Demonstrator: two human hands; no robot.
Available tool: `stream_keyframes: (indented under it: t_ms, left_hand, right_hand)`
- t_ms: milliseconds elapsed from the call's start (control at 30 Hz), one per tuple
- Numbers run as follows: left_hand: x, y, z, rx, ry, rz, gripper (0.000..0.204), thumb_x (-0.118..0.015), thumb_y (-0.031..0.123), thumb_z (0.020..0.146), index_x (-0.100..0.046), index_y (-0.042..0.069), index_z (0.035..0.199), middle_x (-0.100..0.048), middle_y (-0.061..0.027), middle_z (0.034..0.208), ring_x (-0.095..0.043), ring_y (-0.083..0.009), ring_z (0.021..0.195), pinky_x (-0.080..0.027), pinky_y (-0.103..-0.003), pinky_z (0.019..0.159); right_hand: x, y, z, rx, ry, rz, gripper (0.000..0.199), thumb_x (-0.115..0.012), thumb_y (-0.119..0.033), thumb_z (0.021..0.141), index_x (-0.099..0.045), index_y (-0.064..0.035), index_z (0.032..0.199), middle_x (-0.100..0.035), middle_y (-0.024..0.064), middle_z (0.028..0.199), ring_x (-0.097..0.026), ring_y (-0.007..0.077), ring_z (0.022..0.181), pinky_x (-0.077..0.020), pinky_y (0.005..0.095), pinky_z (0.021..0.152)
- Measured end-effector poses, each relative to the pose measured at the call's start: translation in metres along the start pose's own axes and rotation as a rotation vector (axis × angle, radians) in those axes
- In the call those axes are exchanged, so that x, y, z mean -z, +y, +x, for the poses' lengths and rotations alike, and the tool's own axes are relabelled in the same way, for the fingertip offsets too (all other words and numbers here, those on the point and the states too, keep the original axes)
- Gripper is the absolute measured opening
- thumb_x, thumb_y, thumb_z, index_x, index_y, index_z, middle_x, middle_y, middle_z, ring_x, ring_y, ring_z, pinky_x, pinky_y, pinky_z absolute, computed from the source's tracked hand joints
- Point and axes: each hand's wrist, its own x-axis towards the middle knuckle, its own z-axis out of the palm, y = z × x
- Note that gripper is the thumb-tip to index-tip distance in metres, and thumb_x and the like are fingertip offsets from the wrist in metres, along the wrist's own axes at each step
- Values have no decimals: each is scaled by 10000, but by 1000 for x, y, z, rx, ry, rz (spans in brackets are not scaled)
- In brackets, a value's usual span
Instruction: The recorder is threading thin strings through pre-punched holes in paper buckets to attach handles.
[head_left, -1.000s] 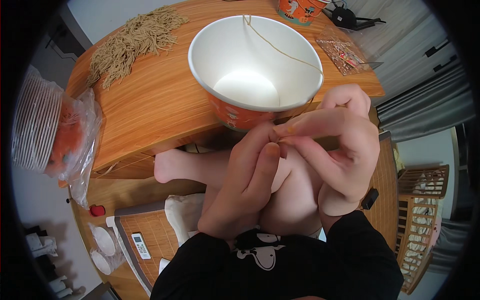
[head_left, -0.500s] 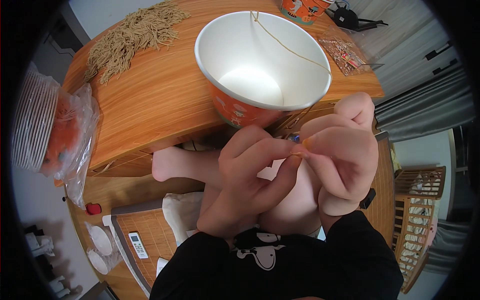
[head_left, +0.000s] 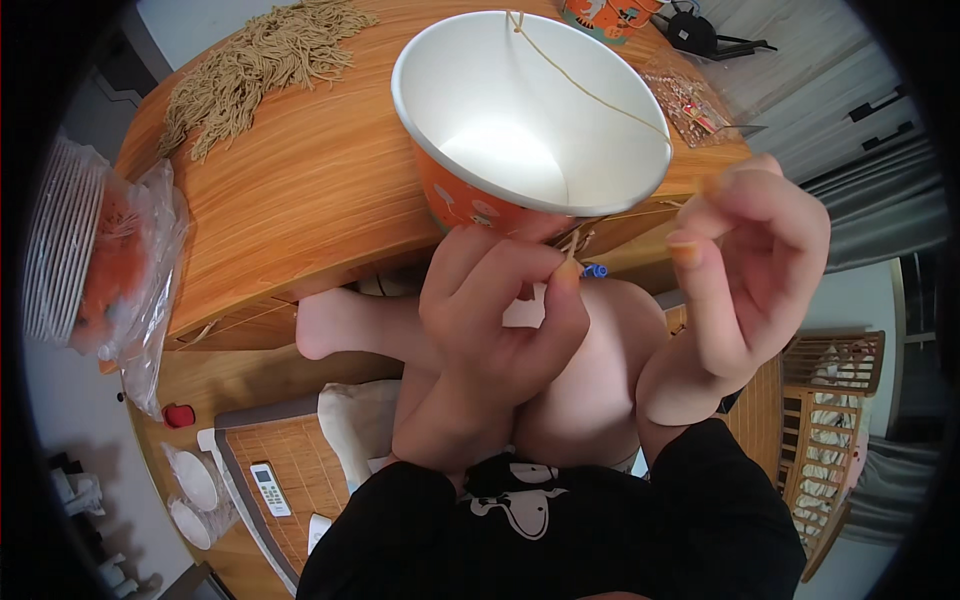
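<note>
**String pinched under the paper bowl**

String (head_left: 585, 88) stretches taut across the mouth of the orange paper bowl (head_left: 530, 110), which sits at the near edge of the wooden counter (head_left: 300, 180), at twelve o'clock from the hands. The left hand (head_left: 500, 320) has its grip clamped on the string's end with a small blue bit (head_left: 594, 270), likely keeping tension. The right hand (head_left: 745, 260), at three o'clock, hangs with fingers apart, holding nothing. Loose fibre pile (head_left: 260, 60) lies at ten o'clock.
</note>
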Motion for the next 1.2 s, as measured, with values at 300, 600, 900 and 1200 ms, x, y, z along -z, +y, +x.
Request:
stream_keyframes:
  t_ms: [300, 600, 900, 1200]
  left_hand:
    - [-10, -5, 1, 34, 56, -42, 102, -697, -13, 712, -626, 36, 765, -681, -63, 814, -519, -142, 565, -431, -250, 505]
    - [-17, -12, -3, 11, 77, -36, 103, -708, -19, 724, -628, 34, 763, -601, -47, 712, -526, -144, 562, -420, -254, 494]
    - [-23, -14, -8, 168, 117, -135, 95, -736, -1, 760, -648, 32, 778, -592, -41, 669, -533, -129, 536, -410, -247, 485]
    - [-23, -15, -10, 200, 117, -113, 86, -754, 18, 789, -669, 34, 793, -585, -33, 619, -542, -122, 511, -400, -243, 478]
  right_hand:
    - [-1, 5, -1, -13, 49, 14, 332, -686, -12, 775, -546, 12, 1076, -534, 61, 832, -471, 141, 760, -366, 267, 758]
    - [5, 6, 13, -41, -1, -46, 312, -651, 24, 753, -601, 33, 1061, -601, 109, 945, -541, 165, 811, -418, 273, 800]
    - [12, 43, 89, -235, -796, 469, 353, -548, 147, 766, -615, 35, 1094, -679, 113, 995, -700, 219, 986, -526, 301, 858]
    - [-13, 62, 105, -179, -1066, 599, 282, -652, 153, 760, -621, 25, 1010, -663, 90, 993, -685, 153, 893, -541, 277, 804]
